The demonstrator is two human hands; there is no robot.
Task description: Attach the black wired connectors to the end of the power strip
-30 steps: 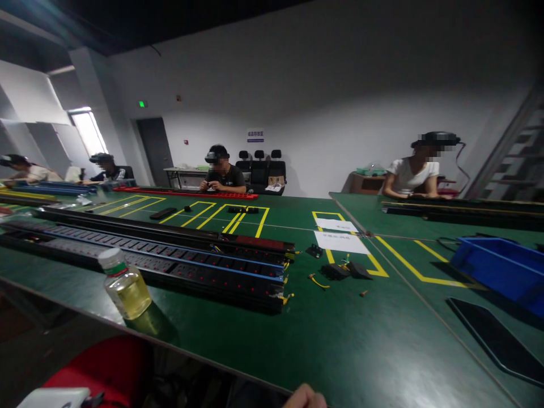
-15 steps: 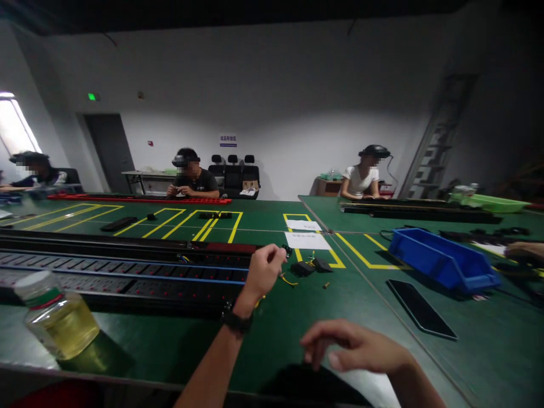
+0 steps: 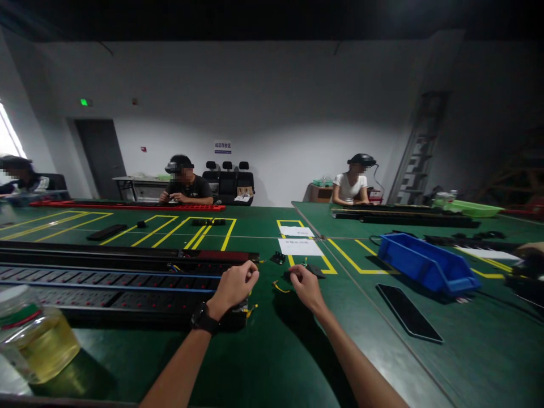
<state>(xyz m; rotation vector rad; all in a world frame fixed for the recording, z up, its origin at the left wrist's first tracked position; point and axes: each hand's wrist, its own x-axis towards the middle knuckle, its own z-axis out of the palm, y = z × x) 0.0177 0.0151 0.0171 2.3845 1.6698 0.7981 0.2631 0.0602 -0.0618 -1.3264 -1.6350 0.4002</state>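
Bottle point(image 3: 46, 343) at 9-10 o'clock, near the bench edge; I'd give it elbow room. Long black strips point(image 3: 85, 299) from 9 to 11. Dark-topped co-worker point(image 3: 195, 190), 11, far side. My left hand point(image 3: 232, 288), just short of 12, is by the strips' near end: fingers curled together, can't tell if pinching anything. I'd work lightly there, clear of the yellow leads point(image 3: 251, 311). Yellow wire point(image 3: 280, 289) lies on the green bench point(image 3: 263, 368), 12. My right hand point(image 3: 304, 283), just past 12: fingers bunched downward at the loose black parts point(image 3: 315, 271); possibly touching, too dim to confirm a pinch. Fingertips only, one piece at a time, no snagging. White-topped co-worker point(image 3: 351, 187), 1, pale wall point(image 3: 272, 96) behind. Phone point(image 3: 408, 313) and blue bin point(image 3: 425, 266), 2.
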